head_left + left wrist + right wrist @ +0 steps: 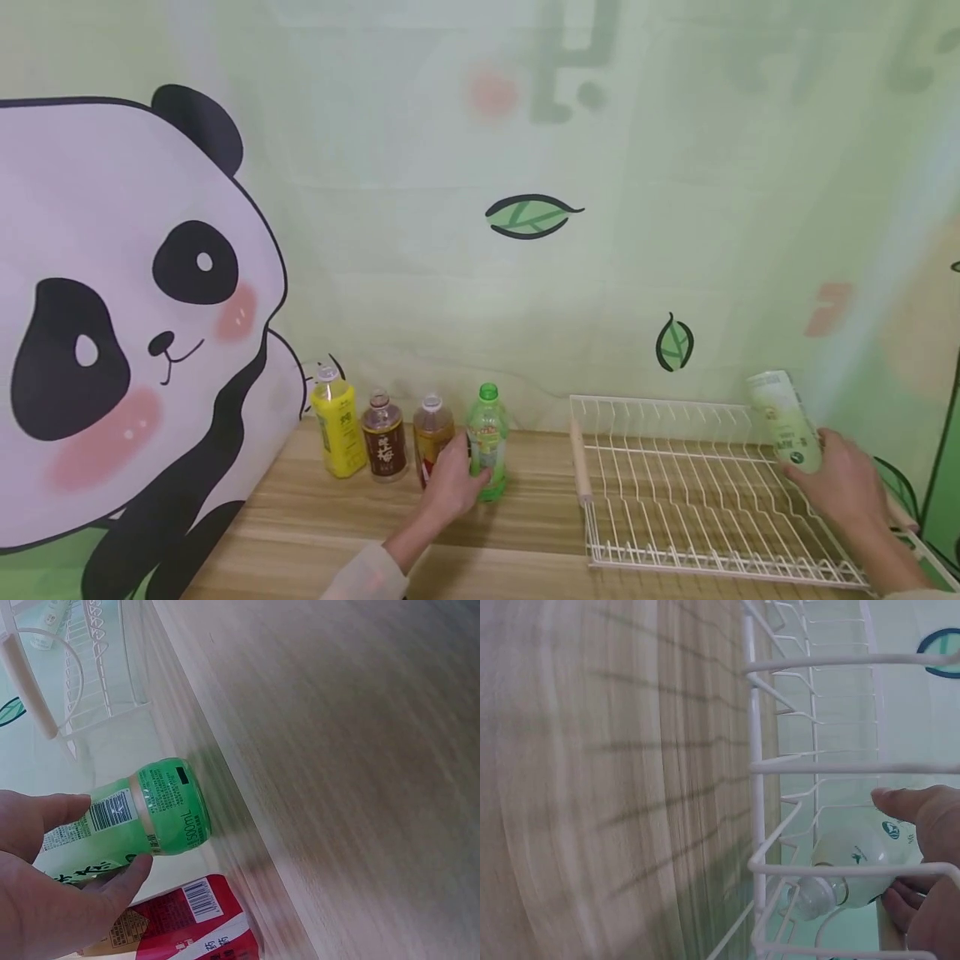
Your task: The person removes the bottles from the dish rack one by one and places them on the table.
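Observation:
My left hand [453, 479] grips a green plastic bottle [489, 429] by its sides, thumb on one side and fingers on the other, and the bottle stands upright on the wooden table. In the left wrist view its label shows a barcode. A bottle with a red and gold label [187, 919] stands close beside it, partly behind the hand. My right hand [847, 483] holds a pale green bottle [783, 417] upside down and tilted at the right part of a white wire rack [675, 454]. Its clear neck [817, 896] points down among the wires in the right wrist view.
Left of the red-labelled bottle stand a dark brown bottle [385, 442] and a yellow bottle [337, 425]. The rack has a wooden handle [581, 462] at its left end. Behind the table [517, 533] hangs a green backdrop [420, 250] with a printed panda.

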`<state>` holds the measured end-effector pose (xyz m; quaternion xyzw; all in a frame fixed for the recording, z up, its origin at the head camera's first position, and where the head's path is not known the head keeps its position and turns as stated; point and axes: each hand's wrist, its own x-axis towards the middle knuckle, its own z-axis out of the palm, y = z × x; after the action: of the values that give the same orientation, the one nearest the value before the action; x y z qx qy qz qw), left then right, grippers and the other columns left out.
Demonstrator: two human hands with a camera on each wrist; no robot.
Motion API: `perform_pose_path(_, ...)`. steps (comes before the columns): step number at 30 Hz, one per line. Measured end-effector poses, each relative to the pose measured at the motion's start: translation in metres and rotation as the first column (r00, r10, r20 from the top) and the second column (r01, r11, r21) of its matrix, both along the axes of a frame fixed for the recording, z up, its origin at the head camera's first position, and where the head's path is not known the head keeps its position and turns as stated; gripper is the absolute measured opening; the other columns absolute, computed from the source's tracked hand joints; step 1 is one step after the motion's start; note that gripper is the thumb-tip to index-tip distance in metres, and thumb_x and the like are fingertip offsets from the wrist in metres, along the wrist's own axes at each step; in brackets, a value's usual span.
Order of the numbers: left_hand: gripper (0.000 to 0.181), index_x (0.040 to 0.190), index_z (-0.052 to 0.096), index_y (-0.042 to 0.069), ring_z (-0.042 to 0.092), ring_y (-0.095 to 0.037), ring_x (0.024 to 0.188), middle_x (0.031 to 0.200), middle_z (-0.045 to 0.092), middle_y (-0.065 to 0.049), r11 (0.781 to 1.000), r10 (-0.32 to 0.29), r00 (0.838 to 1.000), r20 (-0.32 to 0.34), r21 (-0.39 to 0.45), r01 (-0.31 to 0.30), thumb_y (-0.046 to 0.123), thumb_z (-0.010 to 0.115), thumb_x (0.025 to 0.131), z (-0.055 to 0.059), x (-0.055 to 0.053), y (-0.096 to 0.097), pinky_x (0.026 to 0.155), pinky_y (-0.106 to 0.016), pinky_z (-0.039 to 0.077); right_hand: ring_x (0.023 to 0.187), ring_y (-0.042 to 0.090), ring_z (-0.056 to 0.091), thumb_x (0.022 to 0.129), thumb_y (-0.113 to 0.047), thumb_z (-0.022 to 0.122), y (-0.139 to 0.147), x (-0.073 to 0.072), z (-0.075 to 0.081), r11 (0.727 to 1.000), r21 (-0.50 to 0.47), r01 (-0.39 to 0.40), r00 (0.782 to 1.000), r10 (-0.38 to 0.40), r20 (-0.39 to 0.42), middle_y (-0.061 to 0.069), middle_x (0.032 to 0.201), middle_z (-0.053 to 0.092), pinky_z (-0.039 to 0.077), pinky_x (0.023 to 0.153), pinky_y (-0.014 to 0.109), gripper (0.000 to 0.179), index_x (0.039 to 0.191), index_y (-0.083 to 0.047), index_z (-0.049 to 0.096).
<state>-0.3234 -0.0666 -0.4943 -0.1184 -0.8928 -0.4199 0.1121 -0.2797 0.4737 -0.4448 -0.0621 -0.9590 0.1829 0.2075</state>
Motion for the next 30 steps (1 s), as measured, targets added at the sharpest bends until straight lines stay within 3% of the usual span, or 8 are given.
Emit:
perform_pose_path(3,0.053,0.134,0.056,-0.003,0.065,-0.041,0.12,0.127,0.066,-0.022,1.0,0.003,1.0,-0.001,-0.006,-0.003,0.005,0.083,0.089,-0.001,0.0,0.002,0.101,-0.056,0.056,0.073,0.045,0.062,0.084,-0.023,0.087,0.004,-0.002,-0.003,0.999,0.039,-0.032,0.999,0.031,0.013,0.04,0.094,0.059,0.052,0.052,0.051,0.081,0.128,0.028,0.041)
perform_pose_path(10,0.061,0.14,0.052,-0.006,0.063,-0.043,0.122,0.132,0.064,-0.024,1.0,-0.004,1.0,0.03,-0.011,0.004,0.007,0.083,0.09,0.003,0.005,0.002,0.104,-0.058,0.054,0.071,0.04,0.059,0.089,-0.032,0.084,0.004,-0.001,-0.006,0.993,0.107,-0.043,0.988,0.026,0.153,0.034,0.09,0.055,0.051,0.052,0.05,0.079,0.12,0.026,0.04)
perform_pose_path(14,0.074,0.148,0.045,-0.01,0.062,-0.046,0.124,0.135,0.06,-0.03,0.999,-0.038,0.997,0.063,-0.026,0.04,0.012,0.084,0.09,0.006,0.012,0.0,0.106,-0.062,0.052,0.071,0.039,0.058,0.09,-0.031,0.082,0.002,0.001,-0.005,0.995,0.095,-0.024,0.988,0.009,0.153,0.033,0.09,0.055,0.05,0.052,0.048,0.077,0.12,0.027,0.041)
perform_pose_path(18,0.08,0.149,0.042,-0.014,0.061,-0.048,0.123,0.136,0.058,-0.034,0.997,-0.05,0.993,0.105,-0.045,0.055,0.021,0.085,0.091,0.013,0.024,-0.006,0.104,-0.063,0.052,0.071,0.037,0.059,0.091,-0.033,0.081,-0.002,0.002,0.0,0.999,0.04,-0.02,0.993,0.016,0.117,0.034,0.093,0.057,0.05,0.05,0.045,0.082,0.131,0.026,0.039)
perform_pose_path(24,0.074,0.142,0.051,-0.014,0.064,-0.046,0.116,0.13,0.063,-0.032,0.995,-0.083,0.989,0.119,-0.042,0.088,0.028,0.084,0.092,0.043,0.047,-0.022,0.097,-0.061,0.057,0.068,0.028,0.059,0.09,-0.033,0.085,-0.016,0.007,0.012,0.995,0.031,-0.097,0.995,0.096,0.025,0.035,0.101,0.063,0.047,0.048,0.036,0.086,0.14,0.021,0.041)
perform_pose_path(27,0.065,0.139,0.056,-0.01,0.067,-0.039,0.112,0.127,0.066,-0.026,0.989,-0.133,0.988,0.074,-0.057,0.138,0.027,0.083,0.093,0.065,0.054,-0.025,0.094,-0.053,0.06,0.073,0.027,0.06,0.088,-0.035,0.087,-0.036,0.007,0.025,0.982,0.071,-0.175,0.984,0.177,-0.023,0.035,0.109,0.066,0.046,0.053,0.035,0.085,0.14,0.018,0.047)
perform_pose_path(30,0.059,0.139,0.058,-0.005,0.068,-0.036,0.114,0.129,0.067,-0.021,0.972,-0.225,0.974,-0.014,-0.072,0.224,0.026,0.082,0.095,0.088,0.058,-0.017,0.097,-0.049,0.06,0.08,0.03,0.063,0.085,-0.033,0.091,-0.065,0.007,0.043,0.963,0.091,-0.254,0.963,0.26,-0.066,0.032,0.113,0.067,0.049,0.059,0.037,0.081,0.139,0.014,0.053)
